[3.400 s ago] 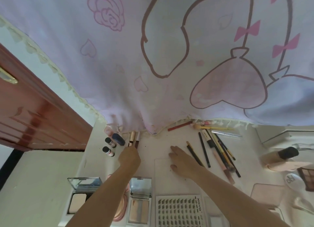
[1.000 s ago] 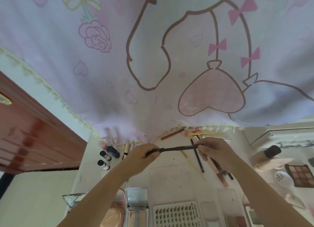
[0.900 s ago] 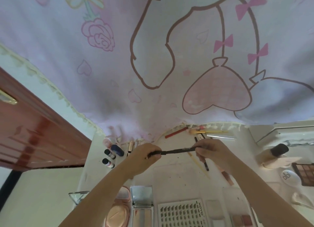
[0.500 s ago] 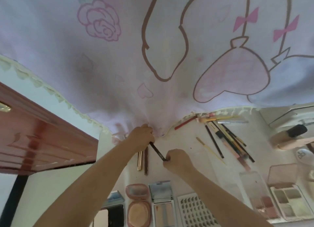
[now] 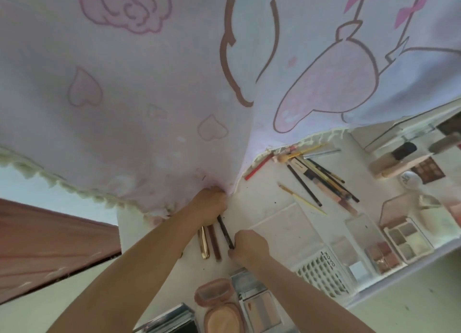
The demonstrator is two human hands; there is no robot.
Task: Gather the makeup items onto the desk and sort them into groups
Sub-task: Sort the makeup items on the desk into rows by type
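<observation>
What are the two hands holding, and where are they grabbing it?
A thin black pencil. The left hand holds its far end, the right hand pinches its near end, beside a gold tube on the desk.

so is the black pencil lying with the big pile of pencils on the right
No, the black pencil is held between the left hand and right hand, beside the gold tube.
</observation>
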